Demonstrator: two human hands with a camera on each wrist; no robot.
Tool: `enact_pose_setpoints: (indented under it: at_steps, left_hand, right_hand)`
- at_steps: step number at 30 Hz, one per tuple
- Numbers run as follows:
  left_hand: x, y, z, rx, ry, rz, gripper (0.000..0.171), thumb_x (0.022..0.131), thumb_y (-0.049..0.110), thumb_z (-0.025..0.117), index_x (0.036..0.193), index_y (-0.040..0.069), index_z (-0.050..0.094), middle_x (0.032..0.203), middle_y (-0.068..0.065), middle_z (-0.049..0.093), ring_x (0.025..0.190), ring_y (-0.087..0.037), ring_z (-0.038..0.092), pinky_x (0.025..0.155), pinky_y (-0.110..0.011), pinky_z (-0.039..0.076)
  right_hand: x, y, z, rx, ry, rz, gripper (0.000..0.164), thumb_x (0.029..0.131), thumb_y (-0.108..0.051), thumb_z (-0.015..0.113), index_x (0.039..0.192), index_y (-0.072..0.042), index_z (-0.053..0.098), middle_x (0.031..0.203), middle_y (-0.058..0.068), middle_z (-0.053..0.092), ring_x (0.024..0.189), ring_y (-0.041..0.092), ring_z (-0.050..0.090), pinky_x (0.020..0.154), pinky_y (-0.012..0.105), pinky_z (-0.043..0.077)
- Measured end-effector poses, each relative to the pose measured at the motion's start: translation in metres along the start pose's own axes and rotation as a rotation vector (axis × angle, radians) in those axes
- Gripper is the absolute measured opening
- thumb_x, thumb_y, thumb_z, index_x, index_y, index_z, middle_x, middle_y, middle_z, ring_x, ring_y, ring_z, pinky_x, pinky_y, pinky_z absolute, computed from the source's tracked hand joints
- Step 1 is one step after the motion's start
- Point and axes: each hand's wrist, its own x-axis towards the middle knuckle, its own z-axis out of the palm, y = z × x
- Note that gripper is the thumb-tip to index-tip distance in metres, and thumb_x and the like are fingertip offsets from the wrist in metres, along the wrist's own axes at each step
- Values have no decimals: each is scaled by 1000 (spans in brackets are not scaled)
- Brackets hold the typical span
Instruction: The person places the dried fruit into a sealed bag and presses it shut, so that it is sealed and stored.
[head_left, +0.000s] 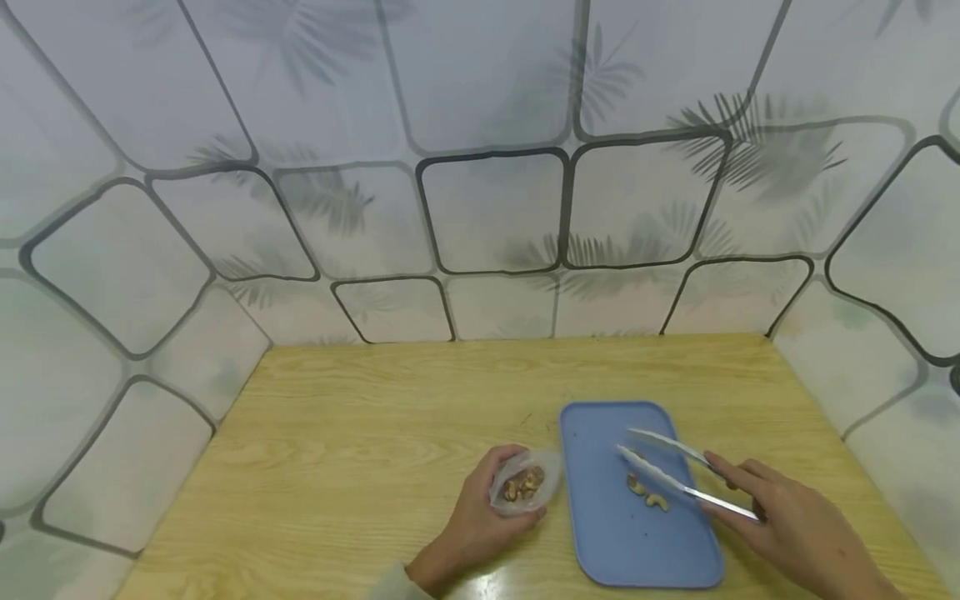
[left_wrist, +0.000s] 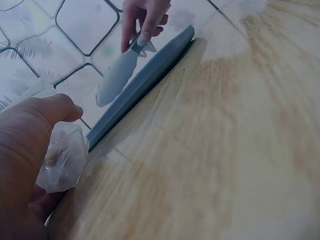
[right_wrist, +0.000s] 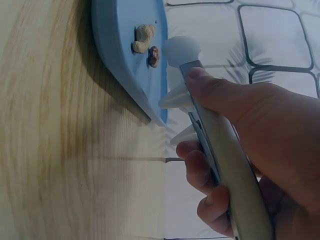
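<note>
At left, holding a translucent bag of brown kernels in the left hand, curled round its side, over the wood-grain desk. Just right of the bag, showing a small cluster of loose nuts near the middle of a blue tray. At right, gripping silvery tongs in the right hand, spread at the tips and pointing leftward above the tray.
</note>
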Motion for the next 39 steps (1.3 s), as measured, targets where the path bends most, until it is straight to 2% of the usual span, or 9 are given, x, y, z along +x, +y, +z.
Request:
enact_pose_setpoints:
  at_steps: [5,8,12,15,19,22,25,32,39]
  left_hand:
    - [0,0,0,-9,-5,-27,74,83,14,94,146,22,57,140,1,67,124,-14,64,110,-30,50]
    - [0,0,0,-7,-2,-30,74,82,14,94,146,23,57,139,3,68,124,-14,64,111,-30,50]
    - [0,0,0,-8,4,-22,74,82,14,94,146,22,58,138,2,68,122,-13,65,110,-30,51]
    - [0,0,0,-12,5,-24,74,82,14,94,146,22,58,138,1,68,122,-13,65,109,-30,51]
    - [0,-1,1,-14,4,-20,74,82,14,94,145,22,58,138,1,69,122,-13,65,109,-30,51]
    - [0,-2,1,-10,8,-11,74,82,14,94,145,22,58,137,0,69,121,-13,65,109,-30,51]
    - [0,-3,1,-4,13,1,74,81,14,94,146,22,58,138,0,69,121,-13,65,108,-29,51]
    - [1,-1,2,-9,7,9,74,82,14,94,146,22,58,137,-1,69,120,-13,65,107,-29,51]
    - [0,-2,1,-2,18,11,74,81,13,94,146,23,58,138,0,69,120,-13,65,108,-29,52]
  right_hand:
    - [1,1,-1,-28,-134,71,65,92,-52,84,145,-16,72,104,-5,73,71,-1,50,62,32,48]
    - [1,3,-2,-27,-180,99,67,92,-52,84,146,-15,71,94,-8,66,68,-1,44,59,27,41]
    - [1,6,-3,-26,-190,108,67,90,-51,86,144,-14,72,89,-10,64,69,3,43,61,28,39]
    - [1,6,-4,-30,-191,111,67,90,-51,86,144,-15,72,94,-9,68,70,5,45,62,29,40]
    - [1,5,-4,-33,-198,127,66,92,-51,84,145,-15,72,85,-10,57,67,4,41,61,27,35]
    - [0,3,-4,-36,-172,123,64,93,-51,84,144,-15,72,82,-9,52,66,3,39,60,27,34]
    - [-3,2,-3,-40,-107,98,63,91,-50,85,143,-16,73,83,-11,55,66,0,39,60,26,35]
    - [-15,1,2,8,197,-101,62,74,-38,98,130,-17,81,84,-18,58,66,-14,34,55,21,34]
    - [-15,-12,-2,26,250,-144,72,70,-33,100,138,-27,77,92,-13,69,67,-17,38,52,18,35]
